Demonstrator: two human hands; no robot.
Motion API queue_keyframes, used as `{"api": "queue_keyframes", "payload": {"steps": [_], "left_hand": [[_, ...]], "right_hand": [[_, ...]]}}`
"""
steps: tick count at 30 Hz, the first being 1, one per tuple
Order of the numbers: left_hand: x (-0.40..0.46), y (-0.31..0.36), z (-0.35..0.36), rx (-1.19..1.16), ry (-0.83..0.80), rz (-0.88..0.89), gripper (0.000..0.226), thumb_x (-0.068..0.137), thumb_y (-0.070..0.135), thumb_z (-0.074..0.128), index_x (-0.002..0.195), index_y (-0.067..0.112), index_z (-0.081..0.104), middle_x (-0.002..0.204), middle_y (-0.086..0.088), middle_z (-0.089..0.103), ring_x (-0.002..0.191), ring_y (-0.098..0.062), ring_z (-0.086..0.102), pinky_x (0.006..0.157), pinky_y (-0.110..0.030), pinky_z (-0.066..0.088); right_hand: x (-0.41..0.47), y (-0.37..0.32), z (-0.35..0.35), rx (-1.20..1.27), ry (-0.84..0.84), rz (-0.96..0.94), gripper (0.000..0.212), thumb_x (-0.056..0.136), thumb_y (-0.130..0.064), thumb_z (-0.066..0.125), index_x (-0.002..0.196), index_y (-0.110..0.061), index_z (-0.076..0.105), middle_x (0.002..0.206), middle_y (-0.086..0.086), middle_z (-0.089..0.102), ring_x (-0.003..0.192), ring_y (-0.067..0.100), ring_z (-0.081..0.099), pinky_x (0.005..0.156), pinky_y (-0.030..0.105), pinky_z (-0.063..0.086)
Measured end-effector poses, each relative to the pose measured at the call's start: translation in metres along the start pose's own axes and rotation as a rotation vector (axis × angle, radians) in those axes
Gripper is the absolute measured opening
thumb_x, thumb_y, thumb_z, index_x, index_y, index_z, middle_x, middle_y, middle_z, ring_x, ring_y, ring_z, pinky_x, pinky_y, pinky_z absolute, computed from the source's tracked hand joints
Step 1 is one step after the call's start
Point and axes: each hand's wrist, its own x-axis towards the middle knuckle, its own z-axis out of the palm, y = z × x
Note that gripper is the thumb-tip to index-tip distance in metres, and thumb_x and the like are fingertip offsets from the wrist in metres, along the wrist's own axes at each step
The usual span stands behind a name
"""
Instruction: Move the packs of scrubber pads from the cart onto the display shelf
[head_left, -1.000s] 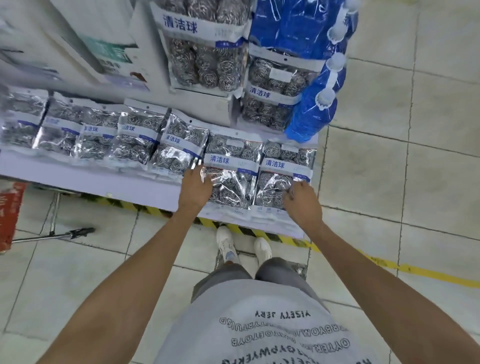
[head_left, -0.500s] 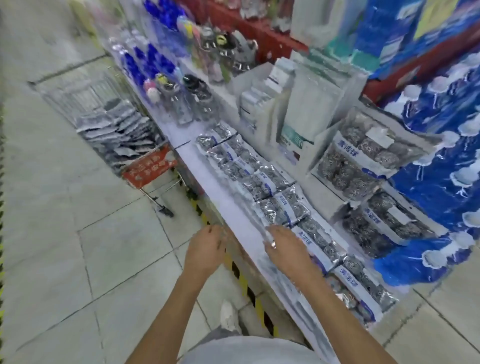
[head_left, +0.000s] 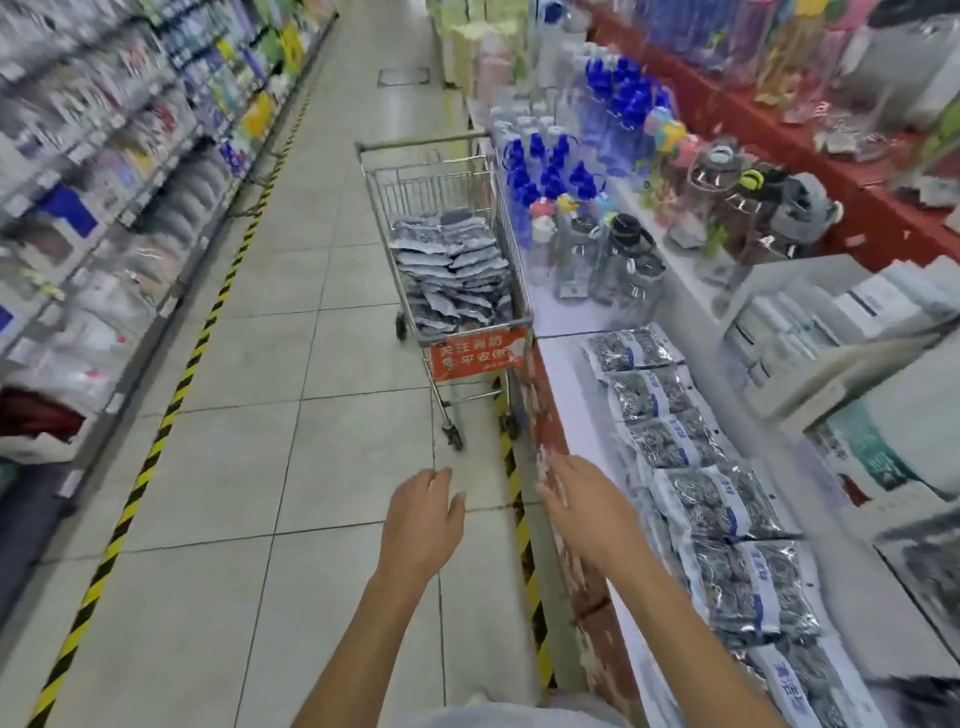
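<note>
1. The left hand (head_left: 422, 519) sits at lower centre of the frame, over the tiled floor (head_left: 291, 374), fingers loosely spread and holding nothing.
2. The right hand (head_left: 584, 506) is just right of it, beside the front edge of the display shelf (head_left: 571, 364), palm down, fingers extended and slightly blurred, also empty.
3. The cart (head_left: 447, 270) stands at centre frame, above both hands and well apart from them, parked against the shelf's left edge; a red sign (head_left: 475, 353) hangs on its near end.
4. Packs of scrubber pads (head_left: 452, 275) fill the cart's basket in a stacked heap.
5. A row of packs (head_left: 691, 478) already lies flat along the shelf, running from mid right down to the lower right corner.
6. Water bottles with blue caps (head_left: 550, 171) stand on the shelf beyond the cart, in the upper right.
</note>
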Motion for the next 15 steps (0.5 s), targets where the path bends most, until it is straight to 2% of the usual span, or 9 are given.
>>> {"api": "queue_keyframes", "payload": {"steps": [7,12,15], "left_hand": [[0.080,-0.044,-0.017,-0.007,-0.005,-0.112,0.038,0.105,0.032,0.050,0.133,0.009,0.061,0.123,-0.011,0.065,0.109,-0.030,0.062,0.091,-0.041,0.051],[0.162,-0.066,-0.019,-0.023,-0.011,-0.147,0.038,0.105,0.030,0.052,0.136,0.010,0.060,0.125,-0.012,0.064,0.111,-0.032,0.061,0.093,-0.042,0.049],[0.225,-0.078,-0.015,-0.029,-0.044,-0.175,0.040,0.106,0.032,0.050,0.138,0.011,0.059,0.128,-0.012,0.063,0.114,-0.033,0.060,0.095,-0.042,0.049]], "right_hand": [[0.090,-0.023,0.020,-0.011,-0.103,-0.012,0.050,0.107,-0.044,0.044,0.148,-0.017,0.051,0.144,0.000,0.056,0.131,0.020,0.050,0.107,0.033,0.043],[0.168,-0.017,0.037,0.008,-0.174,0.027,0.043,0.106,-0.043,0.045,0.134,-0.013,0.059,0.133,0.002,0.060,0.122,0.018,0.054,0.101,0.033,0.046],[0.233,-0.010,0.041,0.035,-0.196,0.037,0.043,0.106,-0.044,0.045,0.133,-0.014,0.059,0.134,0.002,0.061,0.121,0.017,0.055,0.099,0.032,0.047]]}}
